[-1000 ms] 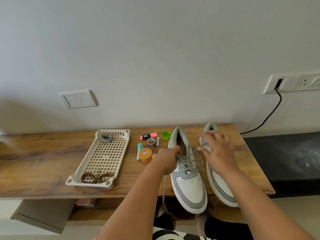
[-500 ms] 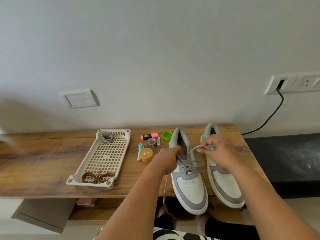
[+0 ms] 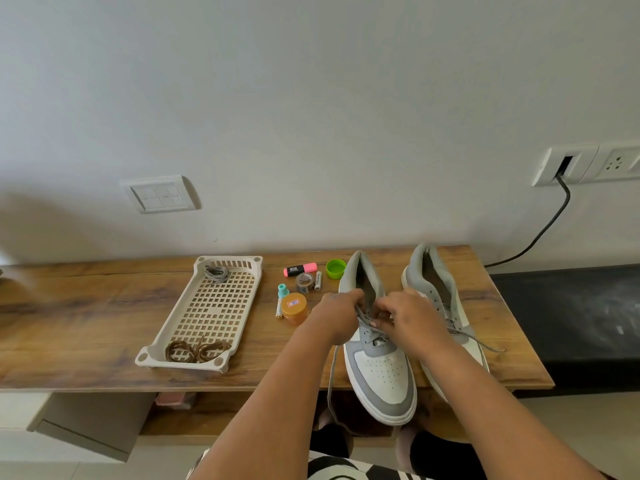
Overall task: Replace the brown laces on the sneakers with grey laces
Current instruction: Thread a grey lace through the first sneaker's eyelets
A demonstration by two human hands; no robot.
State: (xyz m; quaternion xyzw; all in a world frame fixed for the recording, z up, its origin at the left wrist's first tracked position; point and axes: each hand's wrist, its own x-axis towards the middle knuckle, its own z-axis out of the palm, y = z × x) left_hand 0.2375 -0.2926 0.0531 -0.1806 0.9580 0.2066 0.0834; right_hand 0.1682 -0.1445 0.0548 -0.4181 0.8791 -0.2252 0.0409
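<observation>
A: Change since a second ago, item one: right hand [image 3: 410,315] has come off the right sneaker [image 3: 446,306] and now sits over the lacing of the left sneaker [image 3: 379,372], close beside the left hand [image 3: 341,311].

B: Grip, each hand?

A: Left hand: fingers curled on the grey lace [image 3: 367,322] at the sneaker's left edge. Right hand: fingertips pinching the same lace over the eyelets. Exactly which eyelet, cannot tell; the hands cover it.

B: Lace ends?

A: One end hangs off the near edge of the counter [image 3: 86,323], left of the toe. Another strand runs right, across the right sneaker, its tip lying on the wood.

B: Sneakers, position?

A: Both on the right part of the counter, side by side, toes near, heels far. Left one's toe overhangs the near edge.

B: Tray contents?

A: Cream perforated tray [image 3: 211,313], left of the hands. Brown laces [image 3: 195,351] coiled at its near end; spare grey lace [image 3: 216,273] bundled at its far end.

B: Sundries?

A: Between tray and sneakers: pink highlighter [image 3: 299,270], green cap [image 3: 336,268], tape roll [image 3: 304,282], two batteries [image 3: 318,280], small teal-capped bottle [image 3: 283,291], orange-lidded jar [image 3: 294,308].

B: Wall?

A: Switch plate [image 3: 161,195] far left; socket panel [image 3: 585,164] far right with a black cable [image 3: 540,233] running down.
</observation>
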